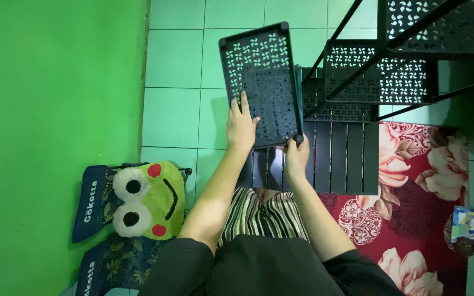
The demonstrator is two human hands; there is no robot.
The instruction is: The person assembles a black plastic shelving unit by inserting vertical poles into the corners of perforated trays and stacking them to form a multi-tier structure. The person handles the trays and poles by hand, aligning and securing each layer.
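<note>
Both the left hand (pixel 241 127) and right hand (pixel 296 157) grip 1 loose tray (pixel 261 82), not yet fitted to the rack (pixel 379 71), which already carries 3.

The light is even and fairly bright, soft enough that nothing throws a hard shadow. The glossy pale-green floor tiles (pixel 174 112) carry a mild sheen above the black perforated plastic shelf panel (pixel 261 82), without strong glare. That panel is sharp, its cut-out pattern clear, though its lower part darkens and loses detail. To its right, the black perforated tiered rack (pixel 379 77) reads nearly as silhouette, with a dim patch beyond it at the frame's right edge. To the panel's left, the flat bright-green wall (pixel 56 137) is strongly saturated and casts a green tint over the scene. Edges show slight wide-angle stretching; focus holds throughout.
</note>
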